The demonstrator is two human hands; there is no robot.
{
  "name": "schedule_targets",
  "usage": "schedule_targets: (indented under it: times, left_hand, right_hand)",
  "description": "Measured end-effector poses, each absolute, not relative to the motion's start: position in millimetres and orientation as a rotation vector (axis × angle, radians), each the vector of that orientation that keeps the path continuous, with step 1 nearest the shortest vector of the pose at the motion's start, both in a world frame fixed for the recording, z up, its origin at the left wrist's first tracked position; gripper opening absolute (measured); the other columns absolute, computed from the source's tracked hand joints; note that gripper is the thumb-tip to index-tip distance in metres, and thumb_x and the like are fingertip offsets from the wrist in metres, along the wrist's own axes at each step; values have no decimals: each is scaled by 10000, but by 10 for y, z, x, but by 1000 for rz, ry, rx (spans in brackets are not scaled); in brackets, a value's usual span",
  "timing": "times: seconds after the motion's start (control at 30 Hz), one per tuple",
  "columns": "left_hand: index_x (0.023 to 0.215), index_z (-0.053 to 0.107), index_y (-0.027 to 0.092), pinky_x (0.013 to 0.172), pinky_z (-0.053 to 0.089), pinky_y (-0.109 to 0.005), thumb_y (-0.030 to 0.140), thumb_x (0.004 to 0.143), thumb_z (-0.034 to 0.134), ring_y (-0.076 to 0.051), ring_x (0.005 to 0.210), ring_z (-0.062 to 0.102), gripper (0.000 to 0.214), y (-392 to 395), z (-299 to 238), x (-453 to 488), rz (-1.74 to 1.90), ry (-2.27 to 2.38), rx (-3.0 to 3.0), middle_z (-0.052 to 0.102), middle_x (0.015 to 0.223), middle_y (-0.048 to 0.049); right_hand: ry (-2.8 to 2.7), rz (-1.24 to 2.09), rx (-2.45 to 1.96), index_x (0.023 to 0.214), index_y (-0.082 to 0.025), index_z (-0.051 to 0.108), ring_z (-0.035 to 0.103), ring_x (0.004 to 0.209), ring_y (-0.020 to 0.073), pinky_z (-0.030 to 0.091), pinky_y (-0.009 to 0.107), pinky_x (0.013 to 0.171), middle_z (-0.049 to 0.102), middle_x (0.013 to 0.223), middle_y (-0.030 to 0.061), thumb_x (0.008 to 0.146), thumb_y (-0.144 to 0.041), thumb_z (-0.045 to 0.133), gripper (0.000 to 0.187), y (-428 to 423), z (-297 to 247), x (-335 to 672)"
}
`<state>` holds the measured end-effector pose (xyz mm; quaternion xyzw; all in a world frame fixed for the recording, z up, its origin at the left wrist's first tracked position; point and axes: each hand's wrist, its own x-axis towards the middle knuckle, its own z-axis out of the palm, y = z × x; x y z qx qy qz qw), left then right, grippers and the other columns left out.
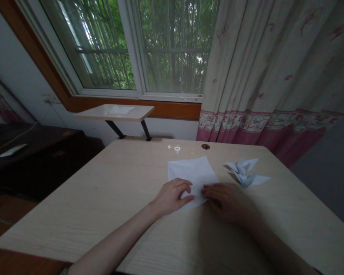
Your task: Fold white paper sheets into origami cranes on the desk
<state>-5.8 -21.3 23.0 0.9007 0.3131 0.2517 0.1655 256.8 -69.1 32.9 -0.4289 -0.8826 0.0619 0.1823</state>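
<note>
A white sheet of paper [192, 170] lies on the table, turned slightly, with faint creases in it. My left hand [172, 196] rests on its lower left part, fingers bent and the thumb held apart from them. On the paper's right edge lies my right hand [226, 200], with its fingertips touching the sheet and its thumb lower down, partly in shadow. Neither hand appears to grip the sheet. To the right of the sheet sit folded white paper cranes [246, 173] with pointed wings; they overlap, so I cannot tell their number.
The pale wooden table [103, 191] has a round cable hole [205, 146] at the back. A small raised shelf [143, 110] at back left bears a white packet [119, 110]. Behind are a window and a patterned curtain [246, 76]. A dark cabinet [46, 141] stands left.
</note>
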Motion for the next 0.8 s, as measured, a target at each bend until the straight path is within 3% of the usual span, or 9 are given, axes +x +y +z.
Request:
schedule_targets:
  times: [0.17, 0.23, 0.37, 0.53, 0.67, 0.8]
  left_hand:
    - [837, 626, 199, 883, 515, -378, 624, 724, 793, -266, 1051, 660, 471, -243, 247, -39, 642, 820, 2631, 713, 1168, -42]
    - [824, 624, 201, 885, 509, -368, 588, 793, 755, -249, 1043, 663, 410, -238, 233, -38, 655, 819, 2633, 717, 1145, -34]
    - [836, 648, 205, 899, 511, -335, 358, 966, 597, -204, 1041, 671, 207, -227, 218, -47, 672, 807, 2632, 720, 1134, -31]
    - [860, 651, 208, 883, 530, -313, 235, 917, 602, -181, 1010, 687, 79, -195, 176, -74, 739, 782, 2592, 731, 1119, -10]
    - [806, 632, 205, 864, 540, -298, 229, 895, 604, -168, 972, 702, 96, -181, 162, -77, 787, 753, 2522, 741, 1086, -6]
    - [773, 618, 205, 842, 545, -290, 216, 879, 581, -158, 925, 707, 112, -183, 195, -81, 778, 735, 2475, 745, 1053, -3]
  right_hand:
    - [-2447, 167, -1293, 1141, -244, 721, 724, 1021, 232, 552, 415, 947, 768, 1134, 50, 924, -233, 550, 276, -687, 356, 2552]
    - [-2420, 149, -1300, 1120, -249, 724, 727, 1002, 232, 556, 412, 932, 775, 1103, 47, 918, -235, 563, 259, -693, 354, 2548]
    - [-2323, 64, -1202, 1065, -251, 714, 724, 944, 223, 554, 406, 905, 779, 1016, 47, 922, -229, 556, 214, -671, 268, 2582]
    - [-2046, -117, -1089, 1048, -254, 656, 699, 917, 257, 541, 447, 893, 752, 939, 59, 913, -271, 612, 143, -573, 56, 2664]
    - [-1901, -51, -1070, 1151, -264, 594, 677, 888, 263, 551, 426, 818, 718, 909, 51, 878, -336, 681, 296, -532, 5, 2696]
    - [-1934, 1, -1049, 1168, -264, 582, 665, 955, 285, 534, 457, 865, 717, 952, 66, 851, -411, 715, 373, -518, 46, 2721]
